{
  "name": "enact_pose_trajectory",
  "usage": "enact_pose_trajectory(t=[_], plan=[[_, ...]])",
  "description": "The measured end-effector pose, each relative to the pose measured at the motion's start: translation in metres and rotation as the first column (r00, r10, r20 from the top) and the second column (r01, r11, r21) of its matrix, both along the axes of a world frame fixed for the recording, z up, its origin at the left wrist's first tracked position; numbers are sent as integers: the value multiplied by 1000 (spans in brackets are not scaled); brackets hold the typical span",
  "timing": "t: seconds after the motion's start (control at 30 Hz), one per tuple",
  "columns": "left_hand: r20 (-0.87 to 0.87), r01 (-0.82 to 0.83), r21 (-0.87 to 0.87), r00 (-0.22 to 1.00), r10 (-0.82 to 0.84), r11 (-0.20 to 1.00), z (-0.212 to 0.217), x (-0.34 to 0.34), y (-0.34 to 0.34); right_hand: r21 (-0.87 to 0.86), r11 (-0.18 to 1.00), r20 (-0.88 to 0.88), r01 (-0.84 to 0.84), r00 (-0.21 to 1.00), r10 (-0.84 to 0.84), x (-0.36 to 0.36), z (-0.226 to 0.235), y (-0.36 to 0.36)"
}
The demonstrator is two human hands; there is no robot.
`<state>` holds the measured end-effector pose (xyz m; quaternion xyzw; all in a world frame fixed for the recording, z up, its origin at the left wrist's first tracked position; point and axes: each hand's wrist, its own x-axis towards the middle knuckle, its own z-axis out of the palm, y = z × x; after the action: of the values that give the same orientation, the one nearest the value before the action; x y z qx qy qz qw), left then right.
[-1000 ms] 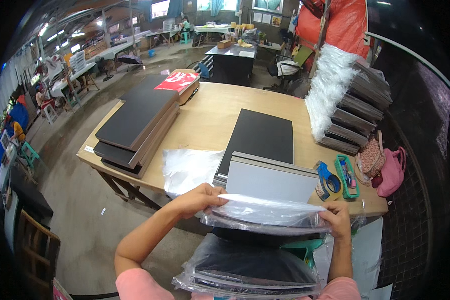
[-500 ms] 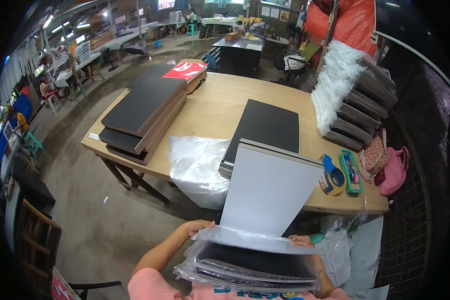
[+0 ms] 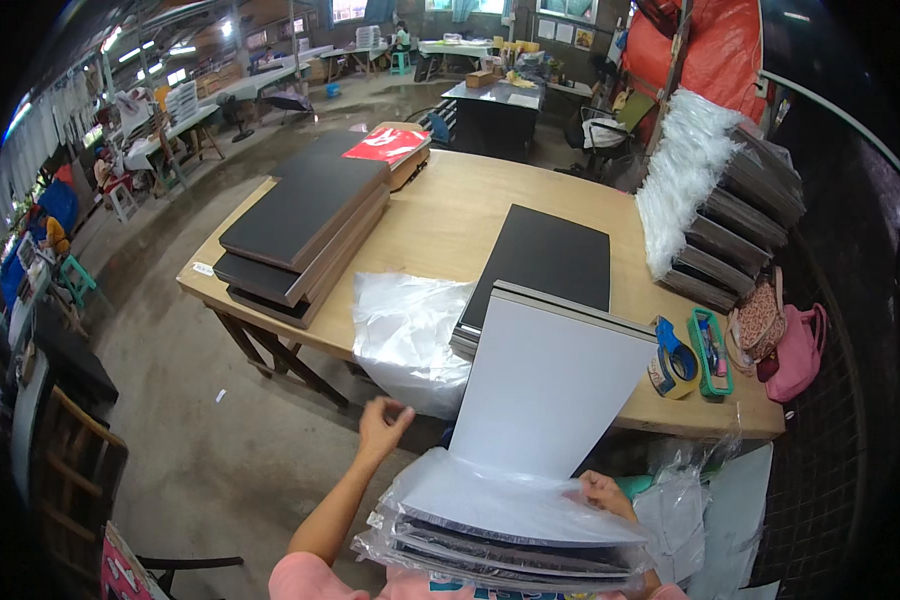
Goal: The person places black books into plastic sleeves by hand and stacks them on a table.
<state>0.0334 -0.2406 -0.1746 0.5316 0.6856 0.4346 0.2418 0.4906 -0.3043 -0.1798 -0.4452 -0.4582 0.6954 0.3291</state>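
Observation:
A stack of black boards in clear plastic bags (image 3: 520, 565) lies against my body. Its loose upper plastic (image 3: 490, 490) spreads over the foot of a pale grey-white board (image 3: 560, 380). That board stands tilted against the table's front edge with others behind it. My right hand (image 3: 606, 492) pinches the right edge of the clear plastic. Left of the white board, my left hand (image 3: 385, 428) is raised off the plastic, its fingers loosely bent and holding nothing. A stack of black boards (image 3: 550, 255) lies on the table just beyond.
The wooden table (image 3: 450, 190) bears dark boards (image 3: 305, 210) at left, a clear plastic sheet (image 3: 410, 335) over its front edge, a tape dispenser (image 3: 673, 362), a green basket (image 3: 710, 355) and bagged boards (image 3: 735, 210). A pink bag (image 3: 798, 355) sits at right, a wooden chair (image 3: 75, 450) at lower left.
My left hand has let go of the plastic's left edge and moved up, away from it. My right hand still holds its side. The view has shifted slightly.

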Motion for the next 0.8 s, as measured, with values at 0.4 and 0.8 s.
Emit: enact_pose_trajectory(t=[0.4, 0.8], plan=[[-699, 98, 429, 666, 261, 898, 138, -53, 129, 109, 870, 496, 481, 732, -467, 10, -103, 4], [-430, 370, 143, 858, -280, 918, 138, -74, 162, 590, 419, 718, -690, 686, 118, -169, 295, 165]])
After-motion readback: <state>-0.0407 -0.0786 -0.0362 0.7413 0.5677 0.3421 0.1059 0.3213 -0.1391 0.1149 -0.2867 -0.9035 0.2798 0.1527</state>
